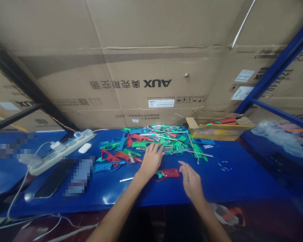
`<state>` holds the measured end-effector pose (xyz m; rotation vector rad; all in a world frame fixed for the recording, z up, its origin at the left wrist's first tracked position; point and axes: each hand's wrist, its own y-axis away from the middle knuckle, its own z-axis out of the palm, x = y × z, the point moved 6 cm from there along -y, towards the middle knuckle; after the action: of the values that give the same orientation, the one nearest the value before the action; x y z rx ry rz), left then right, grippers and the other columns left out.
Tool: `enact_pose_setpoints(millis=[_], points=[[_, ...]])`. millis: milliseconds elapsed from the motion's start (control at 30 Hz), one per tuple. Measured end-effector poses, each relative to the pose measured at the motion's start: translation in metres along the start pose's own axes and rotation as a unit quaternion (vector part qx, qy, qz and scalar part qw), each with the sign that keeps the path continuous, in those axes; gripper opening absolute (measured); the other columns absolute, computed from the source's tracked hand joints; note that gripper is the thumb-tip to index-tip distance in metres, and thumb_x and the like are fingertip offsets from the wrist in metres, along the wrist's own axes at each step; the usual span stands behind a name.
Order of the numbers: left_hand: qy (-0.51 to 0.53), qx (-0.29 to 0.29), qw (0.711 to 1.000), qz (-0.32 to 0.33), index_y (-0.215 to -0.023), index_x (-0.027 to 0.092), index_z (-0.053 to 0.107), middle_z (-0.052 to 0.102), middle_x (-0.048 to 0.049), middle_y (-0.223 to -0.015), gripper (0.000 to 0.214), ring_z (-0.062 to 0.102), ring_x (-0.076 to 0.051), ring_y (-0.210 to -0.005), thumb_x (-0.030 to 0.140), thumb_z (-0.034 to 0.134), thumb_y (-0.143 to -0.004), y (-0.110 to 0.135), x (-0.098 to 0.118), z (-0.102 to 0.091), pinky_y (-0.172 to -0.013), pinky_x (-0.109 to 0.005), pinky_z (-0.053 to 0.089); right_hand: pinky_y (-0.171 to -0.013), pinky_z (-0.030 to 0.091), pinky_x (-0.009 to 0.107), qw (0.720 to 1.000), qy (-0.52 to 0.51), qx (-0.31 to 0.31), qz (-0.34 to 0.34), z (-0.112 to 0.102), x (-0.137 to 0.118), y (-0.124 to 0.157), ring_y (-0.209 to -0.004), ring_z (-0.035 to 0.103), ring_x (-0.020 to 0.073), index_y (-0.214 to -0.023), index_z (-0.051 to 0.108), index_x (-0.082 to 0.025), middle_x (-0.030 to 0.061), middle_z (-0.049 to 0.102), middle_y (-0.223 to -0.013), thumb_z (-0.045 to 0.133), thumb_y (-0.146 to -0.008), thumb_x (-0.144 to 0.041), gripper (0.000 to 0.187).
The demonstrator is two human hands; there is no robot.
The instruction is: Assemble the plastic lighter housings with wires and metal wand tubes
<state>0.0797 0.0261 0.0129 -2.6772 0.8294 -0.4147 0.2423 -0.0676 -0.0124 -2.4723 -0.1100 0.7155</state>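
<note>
My left hand reaches over the front of a heap of red, green and blue plastic lighter housings and metal tubes. Its fingers are stretched out, and their tips touch or hover just above a green housing; which of the two I cannot tell. Below it on the table lies a red lighter housing with a small teal-green part and thin wires inside. A thin metal tube sticks out to its left, and my forearm hides the stretch between. Beside the red housing's right end, my right hand is loosely open, with nothing visible in it.
A yellow-brown carton with red pieces stands behind the heap, at right. Small white bits lie on the blue table. At left are a power strip, a white case and a dark phone. Large cardboard walls the back.
</note>
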Motion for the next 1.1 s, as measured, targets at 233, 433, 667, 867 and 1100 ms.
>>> enact_pose_setpoints(millis=[233, 433, 667, 867, 1100], points=[[-0.013, -0.016, 1.000, 0.002, -0.103, 0.016, 0.072, 0.062, -0.0128, -0.135, 0.017, 0.047, -0.035, -0.135, 0.012, 0.058, -0.095, -0.030, 0.008, 0.029, -0.109, -0.052, 0.041, -0.057, 0.051, 0.027, 0.987, 0.157, 0.028, 0.014, -0.039, 0.042, 0.008, -0.072, 0.074, 0.0204, -0.106, 0.075, -0.023, 0.0077, 0.078, -0.098, 0.034, -0.106, -0.046, 0.047], [0.046, 0.011, 0.998, -0.038, -0.105, 0.019, 0.071, 0.072, -0.0089, -0.111, 0.014, 0.060, -0.029, -0.112, 0.018, 0.060, -0.096, -0.028, -0.017, -0.003, -0.099, -0.049, 0.045, -0.060, 0.047, 0.033, 0.932, 0.240, -0.058, 0.267, -0.097, 0.158, -0.044, -0.080, 0.072, 0.0296, -0.109, 0.076, -0.023, 0.0126, 0.078, -0.099, 0.042, -0.098, -0.049, 0.044], [0.402, 0.093, 0.900, -0.143, -0.105, 0.023, 0.070, 0.075, -0.0042, -0.107, 0.017, 0.068, -0.022, -0.103, 0.034, 0.061, -0.097, 0.022, -0.020, -0.028, -0.094, -0.034, 0.052, -0.061, 0.048, 0.030, 0.897, 0.193, -0.181, 0.354, -0.077, 0.215, -0.100, -0.082, 0.074, 0.0272, -0.103, 0.079, -0.027, 0.0092, 0.078, -0.087, 0.059, -0.089, -0.044, 0.030], [0.545, 0.085, 0.790, -0.270, -0.102, 0.021, 0.071, 0.075, -0.0049, -0.098, 0.027, 0.070, -0.022, -0.095, 0.045, 0.066, -0.092, 0.082, 0.005, -0.004, -0.084, -0.029, 0.053, -0.061, 0.049, 0.034, 0.894, 0.216, -0.175, 0.351, -0.064, 0.218, -0.105, -0.085, 0.074, 0.0313, -0.098, 0.080, -0.026, 0.0123, 0.078, -0.094, 0.057, -0.091, -0.040, 0.028], [0.565, 0.067, 0.775, -0.277, -0.103, 0.019, 0.070, 0.074, -0.0061, -0.097, 0.029, 0.068, -0.021, -0.093, 0.046, 0.067, -0.091, 0.090, 0.011, -0.003, -0.086, -0.030, 0.050, -0.067, 0.051, 0.039, 0.900, 0.261, -0.178, 0.300, -0.055, 0.206, -0.108, -0.090, 0.073, 0.0369, -0.097, 0.078, -0.016, 0.0208, 0.077, -0.096, 0.054, -0.092, -0.033, 0.031]])
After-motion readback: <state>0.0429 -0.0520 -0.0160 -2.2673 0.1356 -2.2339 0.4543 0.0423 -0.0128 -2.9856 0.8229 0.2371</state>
